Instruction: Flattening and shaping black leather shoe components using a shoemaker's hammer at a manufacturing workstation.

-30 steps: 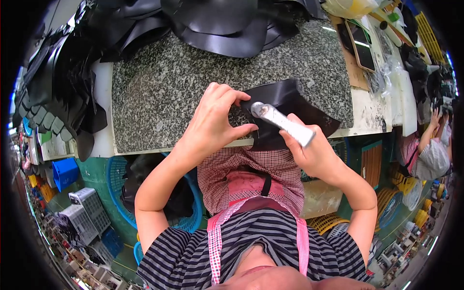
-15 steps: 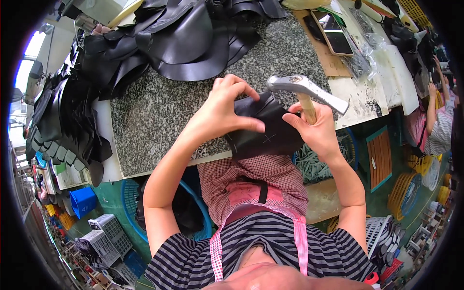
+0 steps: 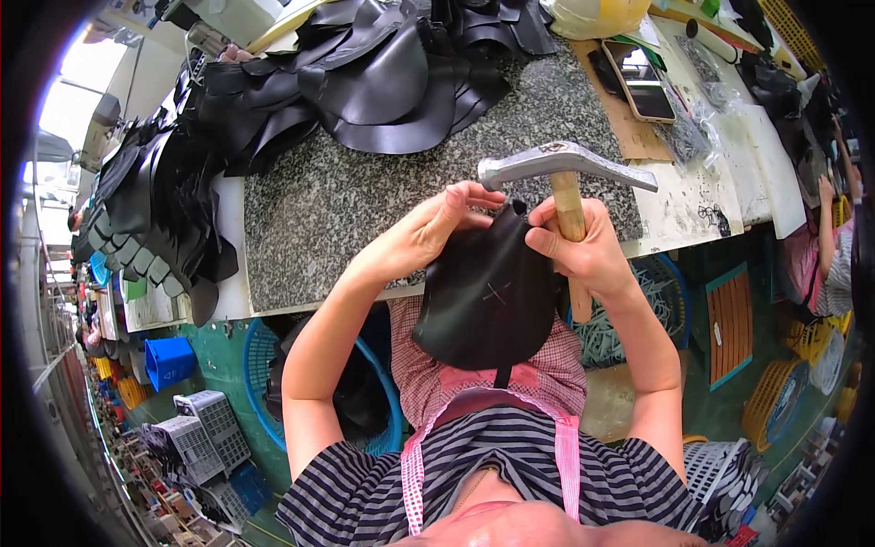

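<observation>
A black leather piece [image 3: 488,296] with a rounded lower edge and a pale cross mark hangs in front of my lap, at the table's near edge. Its narrow top is bent into a fold. My right hand [image 3: 583,239] pinches this top at the right with thumb and fingers. The same hand keeps a hammer [image 3: 567,205] upright by its wooden handle, the metal head above the leather. At the upper left edge of the piece is my left hand [image 3: 437,228], fingers stretched out along it and thumb raised off it; some fingertips are partly hidden.
Black leather pieces [image 3: 392,100] lie heaped across the back and left of the speckled stone slab [image 3: 355,201]. A phone [image 3: 640,82] rests at the back right. Below the table stand blue baskets [image 3: 392,401], one with pale strips. Another person's arm [image 3: 828,228] shows far right.
The leather piece has turned and now hangs lower, toward my lap. My left thumb has come off its face. The hammer's head has swung more level and shifted left.
</observation>
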### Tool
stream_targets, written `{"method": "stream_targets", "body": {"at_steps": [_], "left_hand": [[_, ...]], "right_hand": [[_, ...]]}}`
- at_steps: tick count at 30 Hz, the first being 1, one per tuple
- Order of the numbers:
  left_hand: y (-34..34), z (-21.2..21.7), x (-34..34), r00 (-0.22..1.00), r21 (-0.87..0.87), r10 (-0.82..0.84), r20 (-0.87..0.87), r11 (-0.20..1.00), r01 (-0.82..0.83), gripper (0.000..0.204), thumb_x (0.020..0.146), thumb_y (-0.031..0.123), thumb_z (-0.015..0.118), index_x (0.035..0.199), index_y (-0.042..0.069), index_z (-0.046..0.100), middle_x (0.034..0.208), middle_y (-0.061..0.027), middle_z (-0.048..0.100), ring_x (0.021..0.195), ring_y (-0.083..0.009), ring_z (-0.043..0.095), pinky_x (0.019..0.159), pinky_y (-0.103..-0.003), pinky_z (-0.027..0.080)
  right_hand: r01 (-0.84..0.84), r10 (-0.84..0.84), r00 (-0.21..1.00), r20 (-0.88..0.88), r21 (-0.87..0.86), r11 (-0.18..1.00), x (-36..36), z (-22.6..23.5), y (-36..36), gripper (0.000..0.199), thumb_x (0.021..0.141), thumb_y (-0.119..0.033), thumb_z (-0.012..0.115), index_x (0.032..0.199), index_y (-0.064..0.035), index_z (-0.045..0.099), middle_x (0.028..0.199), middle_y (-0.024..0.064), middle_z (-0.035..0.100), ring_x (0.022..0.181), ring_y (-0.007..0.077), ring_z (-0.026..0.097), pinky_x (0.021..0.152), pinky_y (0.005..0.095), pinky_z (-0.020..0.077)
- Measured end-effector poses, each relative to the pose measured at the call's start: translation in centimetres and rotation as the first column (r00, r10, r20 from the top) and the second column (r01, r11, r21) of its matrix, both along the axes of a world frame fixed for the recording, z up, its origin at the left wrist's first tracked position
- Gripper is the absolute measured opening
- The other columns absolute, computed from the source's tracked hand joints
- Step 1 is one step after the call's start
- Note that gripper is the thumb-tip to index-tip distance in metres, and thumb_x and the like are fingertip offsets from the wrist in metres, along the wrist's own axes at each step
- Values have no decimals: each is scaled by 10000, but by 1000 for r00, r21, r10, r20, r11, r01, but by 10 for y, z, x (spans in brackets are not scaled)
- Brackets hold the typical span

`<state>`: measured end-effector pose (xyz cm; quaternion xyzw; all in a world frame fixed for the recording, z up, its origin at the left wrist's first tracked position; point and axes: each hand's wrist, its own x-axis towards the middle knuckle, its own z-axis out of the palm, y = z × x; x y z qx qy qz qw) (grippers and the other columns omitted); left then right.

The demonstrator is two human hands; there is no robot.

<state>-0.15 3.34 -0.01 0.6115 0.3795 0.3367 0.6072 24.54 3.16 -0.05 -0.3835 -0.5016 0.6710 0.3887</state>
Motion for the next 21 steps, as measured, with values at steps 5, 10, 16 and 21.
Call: {"method": "stream_targets", "body": {"at_steps": [5, 10, 16, 21], "left_hand": [[-21, 9, -11, 996, -333, 3, -86, 942, -32, 630, 1077, 555, 443, 1229, -12, 670, 1044, -73, 717, 906, -122, 663, 874, -287, 531], [-54, 4, -22, 939, -686, 276, 204, 725, -64, 427, 1063, 429, 575, 1075, 24, 710, 1039, -31, 750, 878, -67, 695, 756, -253, 578], [-93, -12, -19, 732, -805, 600, 323, 581, -121, 444, 1059, 415, 577, 1220, 16, 682, 1042, -108, 757, 833, -157, 731, 771, -295, 614], [-123, 5, -19, 528, -906, 798, 290, 407, -116, 367, 1108, 226, 464, 1376, -2, 573, 1256, -127, 696, 1057, -184, 699, 946, -318, 586]], "right_hand": [[-131, 124, 986, -114, -56, 990, 4, 5, -9, 161, 876, -98, 835, 930, -21, 705, 659, -78, 546, 543, 7, 452, 481, 210, 322], [-66, 66, 998, -7, -45, 997, -15, 1, -20, 156, 926, -122, 790, 968, -34, 668, 626, -60, 519, 465, 14, 392, 416, 213, 267], [-113, 107, 993, -54, -129, 985, -50, -10, -29, 150, 953, -142, 764, 924, -11, 698, 667, -65, 560, 517, -3, 424, 449, 202, 289], [-128, 128, 992, -15, -73, 989, -74, -21, -35, 155, 948, -136, 771, 894, -7, 704, 682, -75, 564, 596, 3, 461, 522, 214, 345]]}}
